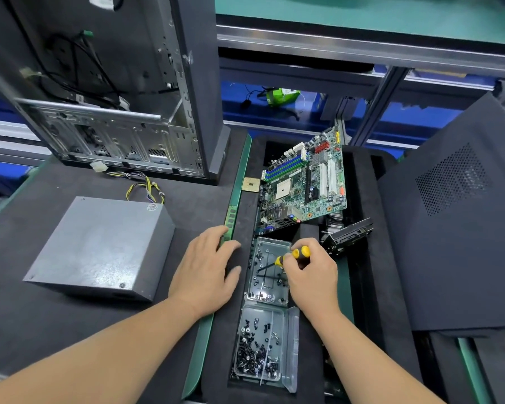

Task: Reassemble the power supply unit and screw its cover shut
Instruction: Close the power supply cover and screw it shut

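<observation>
Grey steel power supply box sat closed on the worktop at 9 o'clock of both hands, long axis 7-to-1, cable bundle exiting toward 1. Right hand pinched a yellow-black screwdriver, tip down in the clear plastic screw tray. Left hand lay flat, holding nothing. Risk: screw drops off the tip in transit, or wrong thread gets picked from the mixed lot.

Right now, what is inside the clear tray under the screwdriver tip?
The clear tray holds scattered small screws, and the screwdriver in the right hand dips into it. That hand covers its right edge.
</observation>
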